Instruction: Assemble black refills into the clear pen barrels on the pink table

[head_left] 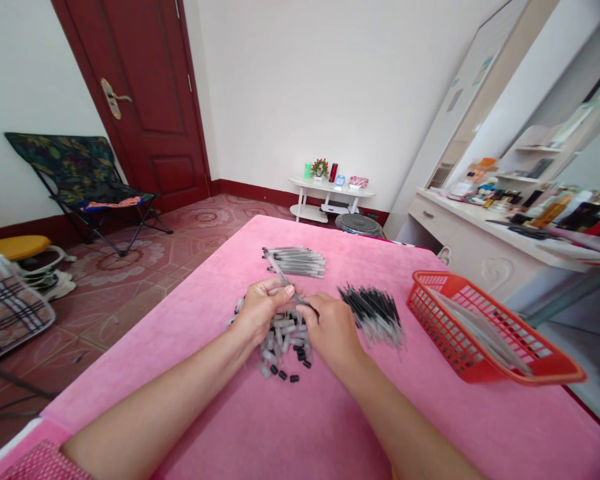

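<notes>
Both hands meet over the middle of the pink-covered table (230,427) on one slim grey pen (281,272), which slants up to the left. My left hand (261,305) pinches its middle between thumb and fingers. At the lower end my right hand (333,328) grips it, and the fingers hide that tip. Beneath the hands lies a heap of translucent caps (281,340), with small black plugs (283,375) along its near side. Behind the hands, a row of grey pens (300,261) lies side by side. Right of my right hand is a bundle of black-tipped refills (373,313).
An orange-red plastic basket (473,373) holding long clear tubes (480,327) stands at the table's right. Beyond it is a white dresser (505,247) crowded with bottles. A folding chair (80,173) and a yellow stool (13,247) are on the left.
</notes>
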Demonstrator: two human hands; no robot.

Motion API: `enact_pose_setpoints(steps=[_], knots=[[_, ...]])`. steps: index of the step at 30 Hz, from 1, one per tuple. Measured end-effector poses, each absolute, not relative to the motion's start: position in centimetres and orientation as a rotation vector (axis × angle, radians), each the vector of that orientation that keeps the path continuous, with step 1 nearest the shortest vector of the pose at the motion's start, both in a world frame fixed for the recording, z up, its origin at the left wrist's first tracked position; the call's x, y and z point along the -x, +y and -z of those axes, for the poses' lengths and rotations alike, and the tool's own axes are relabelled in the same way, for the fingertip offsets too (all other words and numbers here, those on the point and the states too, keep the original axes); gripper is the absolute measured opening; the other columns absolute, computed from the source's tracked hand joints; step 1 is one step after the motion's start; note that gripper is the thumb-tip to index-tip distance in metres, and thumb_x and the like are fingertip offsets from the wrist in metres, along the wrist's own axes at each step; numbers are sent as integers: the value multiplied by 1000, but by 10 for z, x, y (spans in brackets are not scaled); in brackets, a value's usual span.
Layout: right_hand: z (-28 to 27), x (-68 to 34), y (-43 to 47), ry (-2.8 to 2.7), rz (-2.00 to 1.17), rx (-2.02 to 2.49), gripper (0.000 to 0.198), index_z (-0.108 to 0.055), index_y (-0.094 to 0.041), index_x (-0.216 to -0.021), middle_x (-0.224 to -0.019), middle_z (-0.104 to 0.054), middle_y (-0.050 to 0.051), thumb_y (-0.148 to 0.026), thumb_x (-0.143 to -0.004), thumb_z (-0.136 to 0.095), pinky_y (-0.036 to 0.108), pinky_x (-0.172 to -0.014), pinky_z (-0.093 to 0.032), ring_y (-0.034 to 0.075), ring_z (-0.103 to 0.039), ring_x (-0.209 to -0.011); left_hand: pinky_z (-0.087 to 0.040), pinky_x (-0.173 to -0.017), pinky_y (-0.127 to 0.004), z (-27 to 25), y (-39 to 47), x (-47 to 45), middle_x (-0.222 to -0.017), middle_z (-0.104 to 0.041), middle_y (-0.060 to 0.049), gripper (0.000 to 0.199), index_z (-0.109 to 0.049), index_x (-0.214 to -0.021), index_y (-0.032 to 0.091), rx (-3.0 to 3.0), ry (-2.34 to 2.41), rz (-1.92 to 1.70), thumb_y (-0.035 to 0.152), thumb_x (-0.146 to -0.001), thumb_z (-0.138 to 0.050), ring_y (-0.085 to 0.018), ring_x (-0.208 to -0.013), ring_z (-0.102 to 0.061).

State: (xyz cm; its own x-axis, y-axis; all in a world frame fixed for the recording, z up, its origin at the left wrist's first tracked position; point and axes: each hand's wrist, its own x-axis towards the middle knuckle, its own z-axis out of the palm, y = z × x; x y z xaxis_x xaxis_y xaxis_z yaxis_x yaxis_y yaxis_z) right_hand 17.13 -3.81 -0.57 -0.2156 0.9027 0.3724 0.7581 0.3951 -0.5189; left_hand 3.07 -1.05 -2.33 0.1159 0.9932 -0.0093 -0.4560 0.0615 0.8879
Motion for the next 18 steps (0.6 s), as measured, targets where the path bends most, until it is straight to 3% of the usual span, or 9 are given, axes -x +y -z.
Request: enact_pose_setpoints(steps=[2,5,8,12,18], knots=[[6,-175,-36,-1845,-763,1321,33,-60,-15,-66,-61,-56,3,-39,-83,-47,24,-54,-32,13,-48,-57,-50,-70,-27,22,-9,-28,-77,-69,-6,27,-65,-79,12,-895,728,-1245,27,-60,-76,-16,-72,-65],[5,-182,-35,-1564,-1598,1079,45,-57,-13,-66,-54,-48,-1,-54,-80,-45,21,-44,-24,7,-36,-43,-49,-70,-26,20,-9,-25,-78,-68,-4,25,-64,-81,15,-904,610,-1189,25,-62,-75,-14,-72,-64],[5,-186,-37,-1361,-1996,892,39,-57,-12,-72,-51,-38,-6,-51,-73,-58,18,-41,-16,3,-23,-40,-50,-71,-28,21,-11,-24,-77,-68,-4,23,-63,-82,15,-921,570,-1148,24,-64,-74,-16,-73,-65],[11,-182,-36,-1408,-1760,1041,34,-57,-12,-64,-47,-38,-7,-45,-68,-63,18,-39,-14,3,-22,-39,-51,-69,-30,26,-12,-29,-76,-69,-5,28,-64,-82,14,-913,696,-1152,26,-61,-76,-18,-71,-66],[18,-181,-33,-1848,-667,1392,20,-60,-16,-56,-49,-49,-3,-29,-70,-59,21,-48,-25,9,-41,-49,-52,-63,-27,23,-6,-26,-68,-68,-5,29,-64,-75,11,-881,868,-1293,27,-56,-78,-15,-62,-64]])
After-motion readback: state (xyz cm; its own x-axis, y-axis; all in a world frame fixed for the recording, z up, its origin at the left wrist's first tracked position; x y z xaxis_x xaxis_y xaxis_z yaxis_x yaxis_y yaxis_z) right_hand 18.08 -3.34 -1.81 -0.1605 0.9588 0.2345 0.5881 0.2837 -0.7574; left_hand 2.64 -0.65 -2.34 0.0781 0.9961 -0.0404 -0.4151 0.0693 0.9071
